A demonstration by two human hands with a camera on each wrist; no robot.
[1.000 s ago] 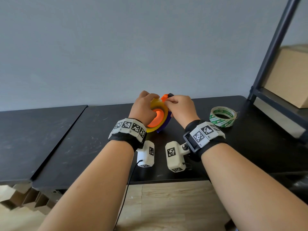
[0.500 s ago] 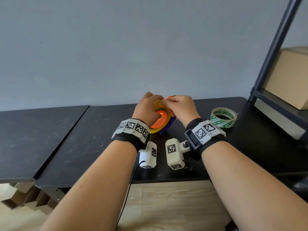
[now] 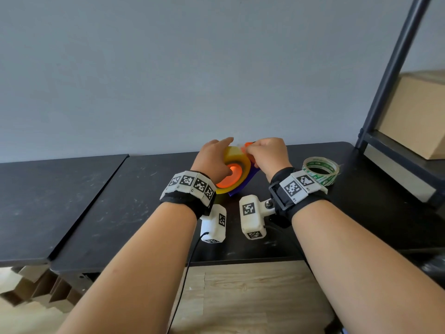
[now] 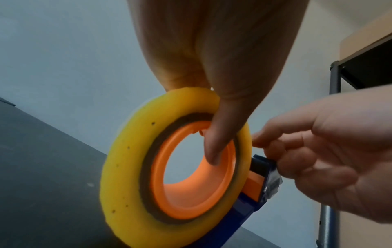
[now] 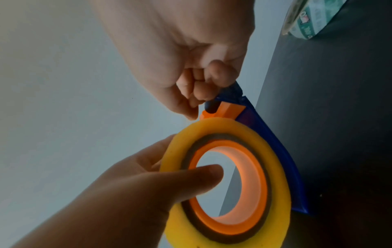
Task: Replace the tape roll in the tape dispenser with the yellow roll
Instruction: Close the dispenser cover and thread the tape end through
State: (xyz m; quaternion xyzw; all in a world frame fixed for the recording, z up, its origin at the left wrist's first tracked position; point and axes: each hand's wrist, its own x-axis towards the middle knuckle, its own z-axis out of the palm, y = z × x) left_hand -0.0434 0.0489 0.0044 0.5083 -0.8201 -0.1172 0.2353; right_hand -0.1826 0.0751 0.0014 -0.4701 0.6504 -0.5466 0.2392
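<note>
The yellow tape roll sits on the orange hub of the blue dispenser, which stands tilted on the black table. My left hand grips the roll, thumb inside the hub and fingers behind the rim. My right hand has its fingers curled at the dispenser's head. It pinches what looks like the roll's loose tape end just above the yellow roll. The tape end itself is barely visible.
A clear roll with green print lies flat on the table to the right of my right wrist. A dark metal shelf with a cardboard box stands at the far right. The wall is close behind the dispenser.
My left forefinger has straightened over the top of the roll. My right hand has shifted slightly right along the roll's top edge. The dispenser stays in place.
</note>
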